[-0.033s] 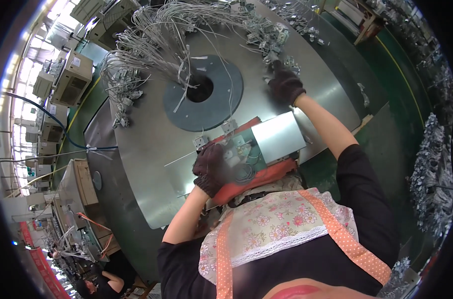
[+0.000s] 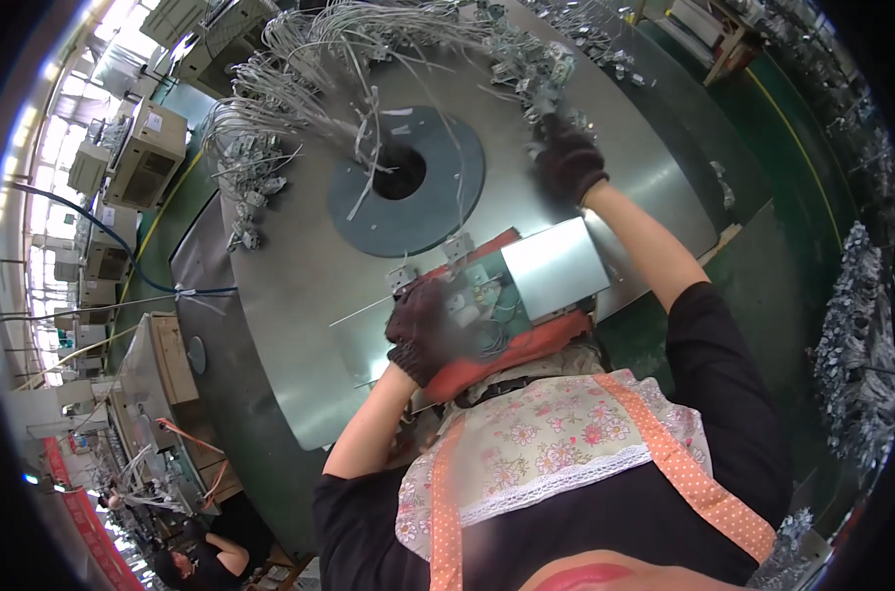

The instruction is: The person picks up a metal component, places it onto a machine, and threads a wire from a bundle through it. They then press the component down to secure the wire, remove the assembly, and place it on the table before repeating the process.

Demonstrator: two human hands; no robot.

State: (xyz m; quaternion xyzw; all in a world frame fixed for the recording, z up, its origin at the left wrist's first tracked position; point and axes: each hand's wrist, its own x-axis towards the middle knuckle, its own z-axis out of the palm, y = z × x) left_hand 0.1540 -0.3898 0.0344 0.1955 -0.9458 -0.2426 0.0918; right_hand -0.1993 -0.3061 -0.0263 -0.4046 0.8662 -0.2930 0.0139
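Observation:
My left hand (image 2: 420, 330), in a dark brown knit glove, is over the left part of a flat open unit (image 2: 507, 298) with pale parts and a coil of thin wire inside. Its fingers look curled, and what they hold is hidden and blurred. Two small metal boxes, a left one (image 2: 401, 277) and a right one (image 2: 458, 247), sit at the unit's far edge. A bright metal plate (image 2: 556, 269) covers its right part. Up at the right, my gloved right hand (image 2: 569, 165) reaches to a heap of small metal parts (image 2: 546, 74), fingers apart, tips slightly smeared.
A grey ring (image 2: 457, 163) with a dark hole lies on the metal table (image 2: 300, 364). Bundled white cables (image 2: 315, 69) rise from the hole toward more metal parts (image 2: 251, 177). Red cloth (image 2: 511, 360) lies under the unit. Another person (image 2: 211, 557) is at the lower left.
The whole view has shifted slightly. My right hand's fingertips have moved a little at the heap; my left hand stays at the unit.

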